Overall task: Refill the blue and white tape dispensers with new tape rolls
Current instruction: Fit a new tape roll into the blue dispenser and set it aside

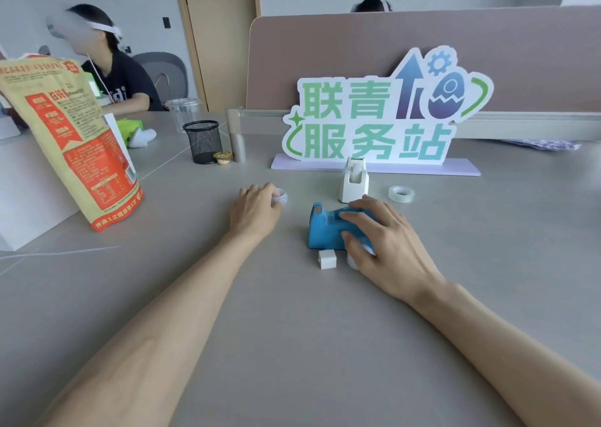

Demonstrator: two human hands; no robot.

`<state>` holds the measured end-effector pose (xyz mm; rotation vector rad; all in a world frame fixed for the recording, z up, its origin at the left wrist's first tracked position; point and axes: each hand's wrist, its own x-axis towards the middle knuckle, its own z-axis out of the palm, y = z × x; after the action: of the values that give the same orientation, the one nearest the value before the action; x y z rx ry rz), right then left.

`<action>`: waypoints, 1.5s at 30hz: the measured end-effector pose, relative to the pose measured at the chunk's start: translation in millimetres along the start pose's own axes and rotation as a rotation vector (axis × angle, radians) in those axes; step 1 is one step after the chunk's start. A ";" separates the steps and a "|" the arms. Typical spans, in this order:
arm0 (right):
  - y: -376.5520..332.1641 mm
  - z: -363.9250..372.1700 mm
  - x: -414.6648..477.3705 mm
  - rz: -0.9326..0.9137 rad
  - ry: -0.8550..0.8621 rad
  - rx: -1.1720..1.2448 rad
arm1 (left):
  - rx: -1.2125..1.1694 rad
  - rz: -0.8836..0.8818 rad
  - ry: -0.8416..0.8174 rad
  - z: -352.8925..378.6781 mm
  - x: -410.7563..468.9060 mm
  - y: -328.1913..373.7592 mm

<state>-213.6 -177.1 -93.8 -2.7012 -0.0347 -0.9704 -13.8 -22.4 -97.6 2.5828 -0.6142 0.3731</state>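
Note:
The blue tape dispenser [325,230] stands on the grey table in the middle, and my right hand [383,241] is clasped over its right half. My left hand [255,210] rests on the table to the left, its fingers closed on a small tape roll [281,197] that shows at the fingertips. The white tape dispenser [353,181] stands upright just behind the blue one. A clear tape roll [401,193] lies flat to the right of the white dispenser. A small white block [327,259] lies in front of the blue dispenser.
A cut-out sign [383,114] stands behind the dispensers against a desk divider. A tall orange and tan bag [68,140] stands at the left. A black mesh pen cup [203,141] and a small pudding cup [223,157] sit behind the left hand. A person sits at far left.

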 end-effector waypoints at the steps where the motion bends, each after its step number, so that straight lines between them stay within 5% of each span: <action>1: -0.7 -0.5 -0.8 -0.003 0.010 -0.002 | -0.048 0.016 -0.006 -3.1 -8.6 0.1; 10: -20.3 -5.8 -8.2 -0.139 0.088 0.039 | -0.504 -0.109 -0.152 -56.0 -105.0 7.3; 18: -19.6 -3.3 -15.7 -0.144 -0.006 -0.021 | -0.854 -0.069 -0.361 -71.8 -118.3 32.5; 23: -20.7 -2.7 -14.5 -0.120 -0.021 -0.013 | -1.087 -0.157 -0.354 -74.3 -115.3 30.7; 29: -37.0 -15.4 -14.9 0.003 0.094 0.287 | -1.284 -0.220 -0.456 -75.0 -114.8 30.8; 45: -53.8 -20.9 -17.4 0.067 0.174 0.518 | -1.292 -0.099 -0.631 -72.8 -123.6 39.6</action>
<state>-246.2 -129.6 -76.2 -2.1298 -0.1395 -1.0078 -150.7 25.7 -64.4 1.3964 -0.6114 -0.7031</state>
